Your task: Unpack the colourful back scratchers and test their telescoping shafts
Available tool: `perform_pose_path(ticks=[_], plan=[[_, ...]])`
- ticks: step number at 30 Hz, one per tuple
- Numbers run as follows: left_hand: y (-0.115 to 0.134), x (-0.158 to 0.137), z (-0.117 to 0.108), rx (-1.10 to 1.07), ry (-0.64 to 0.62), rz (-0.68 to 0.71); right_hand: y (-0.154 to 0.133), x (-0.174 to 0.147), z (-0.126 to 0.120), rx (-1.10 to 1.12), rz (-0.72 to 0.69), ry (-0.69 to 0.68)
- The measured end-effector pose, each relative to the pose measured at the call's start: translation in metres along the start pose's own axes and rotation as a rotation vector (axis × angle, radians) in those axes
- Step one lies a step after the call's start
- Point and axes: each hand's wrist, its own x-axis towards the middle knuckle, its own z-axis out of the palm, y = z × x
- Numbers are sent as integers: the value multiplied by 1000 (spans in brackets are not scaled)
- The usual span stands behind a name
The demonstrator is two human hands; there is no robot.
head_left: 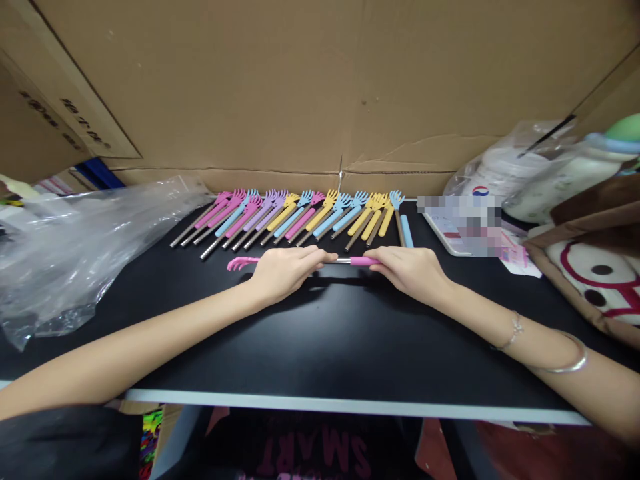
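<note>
One pink back scratcher [341, 261] runs left-to-right in front of the scratcher row [301, 223]; left hand [285, 272], nearer its claw [243, 263], and right hand [413, 270], at its handle [364, 261], both grasp it.

My back scratcher [345, 261]: pink claw [243, 263], silver rod, pink handle [364, 261]. Row of scratchers [301, 222]: pink, light blue, purple, yellow, metallic rods. Surface [310, 347]: black, pale grey edge [350, 404]. Cardboard [240, 87]: brown, black writing [84, 123]. My bangle [580, 362]: silver. Bottle cap [625, 129]: green.
</note>
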Motion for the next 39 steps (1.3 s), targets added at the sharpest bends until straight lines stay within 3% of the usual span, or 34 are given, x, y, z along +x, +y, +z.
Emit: perform_pose_path(ticks=[6, 14, 30, 33, 39], plan=[[-1, -1, 0, 13, 38, 10, -3, 1, -4, -116, -78, 128], [1, 1, -2, -63, -26, -54, -5, 3, -6, -167, -154, 247], [2, 5, -7, -200, -244, -246, -3, 4, -6, -102, -139, 228], [2, 5, -6, -193, -228, -234, -2, 3, -5, -88, -127, 209], [1, 3, -4, -174, -78, -121, -2, 2, -4, -25, -85, 124]])
